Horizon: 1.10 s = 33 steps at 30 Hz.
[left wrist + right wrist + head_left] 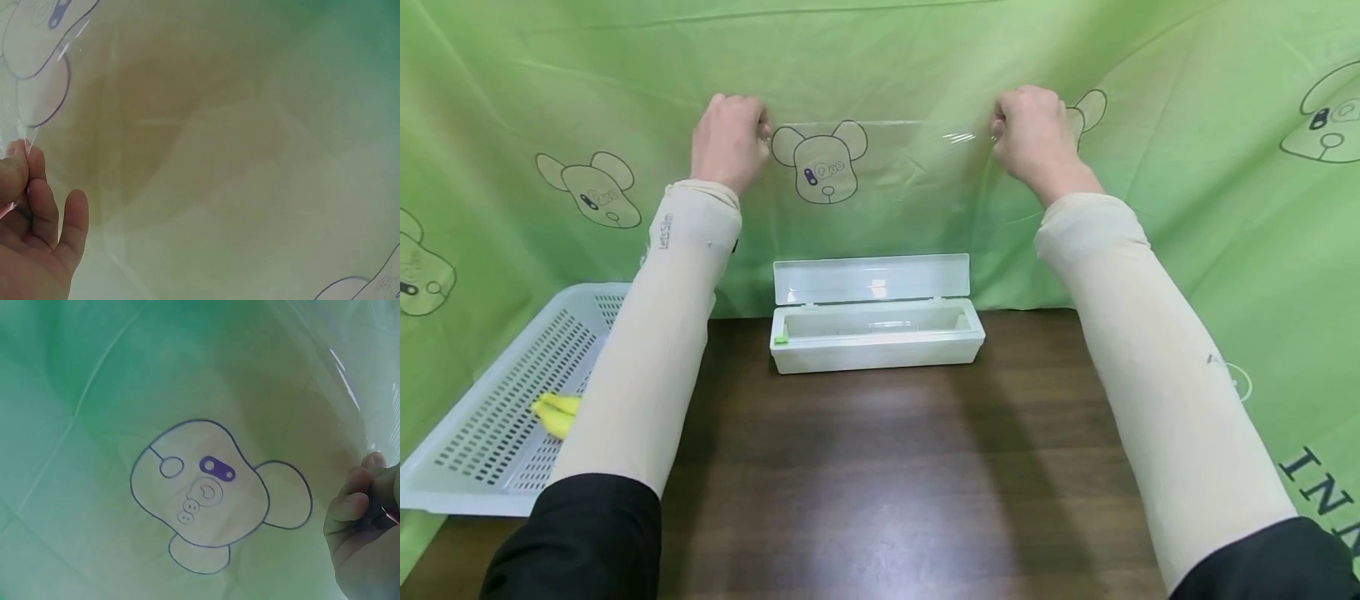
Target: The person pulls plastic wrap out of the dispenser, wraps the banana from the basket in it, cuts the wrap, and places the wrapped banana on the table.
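Observation:
A clear sheet of cling film [917, 162] is stretched taut in the air between my two hands, its top edge nearly level. My left hand [730, 142] pinches its upper left corner. In the left wrist view, thumb and index finger meet on the film while the other fingers of the left hand [47, 234] stand loosely apart. The upper right corner is pinched by my right hand [1037, 137]; the right wrist view shows the right hand [359, 525] with bent fingers by the film's edge. Below the sheet stands a white film dispenser box [880, 357], its translucent lid [872, 281] raised.
A light blue plastic basket [490, 400] sits at the left, with yellow bananas [556, 414] in it, partly behind my left sleeve. The brown wooden table [865, 475] meets a green curtain [925, 50] printed with bear heads. A green slider [781, 340] sits at the box's left end.

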### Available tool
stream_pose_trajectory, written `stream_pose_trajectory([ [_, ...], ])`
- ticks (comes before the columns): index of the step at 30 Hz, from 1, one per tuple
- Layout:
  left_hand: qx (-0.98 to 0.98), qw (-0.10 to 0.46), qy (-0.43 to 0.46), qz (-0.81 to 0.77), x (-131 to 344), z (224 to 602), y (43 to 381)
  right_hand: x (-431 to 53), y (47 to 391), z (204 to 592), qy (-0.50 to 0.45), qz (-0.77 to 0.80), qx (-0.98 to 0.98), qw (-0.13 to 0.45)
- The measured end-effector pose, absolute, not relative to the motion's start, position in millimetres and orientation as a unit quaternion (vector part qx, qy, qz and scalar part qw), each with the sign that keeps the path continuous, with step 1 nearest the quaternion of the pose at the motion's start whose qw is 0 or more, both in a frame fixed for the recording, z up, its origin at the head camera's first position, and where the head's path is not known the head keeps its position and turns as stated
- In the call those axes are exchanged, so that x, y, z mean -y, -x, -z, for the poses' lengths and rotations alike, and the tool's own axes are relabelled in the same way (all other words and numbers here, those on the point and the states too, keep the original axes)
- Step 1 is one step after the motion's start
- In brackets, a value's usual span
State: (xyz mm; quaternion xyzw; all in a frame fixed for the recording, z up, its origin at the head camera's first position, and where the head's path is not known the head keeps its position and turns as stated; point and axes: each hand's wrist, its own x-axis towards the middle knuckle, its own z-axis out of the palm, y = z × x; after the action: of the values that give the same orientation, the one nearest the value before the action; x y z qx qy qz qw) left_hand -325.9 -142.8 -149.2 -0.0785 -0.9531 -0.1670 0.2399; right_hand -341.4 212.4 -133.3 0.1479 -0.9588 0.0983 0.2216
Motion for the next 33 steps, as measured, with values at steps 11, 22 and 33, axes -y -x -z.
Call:
stream_pose_trajectory([
  [11, 0.955, 0.233, 0.062, 0.175, 138.8, 132.6, 323.3, -208.8, 340.2, 116.4, -0.105, -0.125, 0.967, 0.196],
  [22, 0.953, 0.22, 0.106, 0.179, 146.5, 123.6, 283.9, -213.5, 307.5, 107.3, -0.138, -0.162, 0.961, 0.179],
  [33, 0.944, 0.222, 0.127, 0.211, 144.2, 131.0, 230.5, -227.0, 262.5, 117.5, -0.182, -0.162, 0.937, 0.251],
])
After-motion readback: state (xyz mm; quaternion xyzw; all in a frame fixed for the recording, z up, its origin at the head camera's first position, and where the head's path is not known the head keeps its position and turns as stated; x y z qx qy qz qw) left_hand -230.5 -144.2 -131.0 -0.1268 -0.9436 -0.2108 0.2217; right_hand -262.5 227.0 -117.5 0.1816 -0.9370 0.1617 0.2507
